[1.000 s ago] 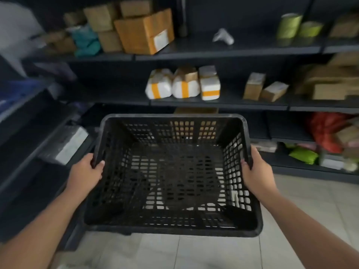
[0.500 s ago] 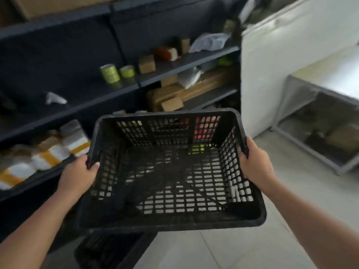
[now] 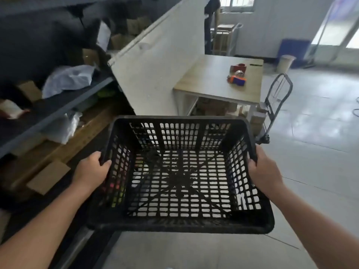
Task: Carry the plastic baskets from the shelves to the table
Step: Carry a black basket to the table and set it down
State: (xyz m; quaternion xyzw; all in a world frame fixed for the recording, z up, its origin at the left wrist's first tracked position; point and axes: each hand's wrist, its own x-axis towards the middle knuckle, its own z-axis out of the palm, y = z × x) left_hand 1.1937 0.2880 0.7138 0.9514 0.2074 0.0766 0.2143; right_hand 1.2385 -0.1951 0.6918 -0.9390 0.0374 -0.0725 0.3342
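An empty black plastic basket (image 3: 180, 224) with slotted walls hangs in the air in front of me, held level. My left hand (image 3: 90, 171) grips its left rim, thumb inside the wall. On the opposite rim, my right hand (image 3: 265, 171) is wrapped the same way. Ahead and slightly right stands the light wooden table (image 3: 209, 78) on a white frame. The dark shelves (image 3: 58, 105) run along my left, holding bags and cardboard boxes.
A red tape dispenser (image 3: 238, 67) and an orange-and-blue one (image 3: 237, 79) lie on the table. A folding hand trolley (image 3: 275, 105) stands right of the table. A white panel (image 3: 155, 70) closes the shelf end. Pale floor tiles stretch to the right.
The view has swung from the shelves rightward to the table and open floor. The basket stays held in both hands, moving away from the shelves.
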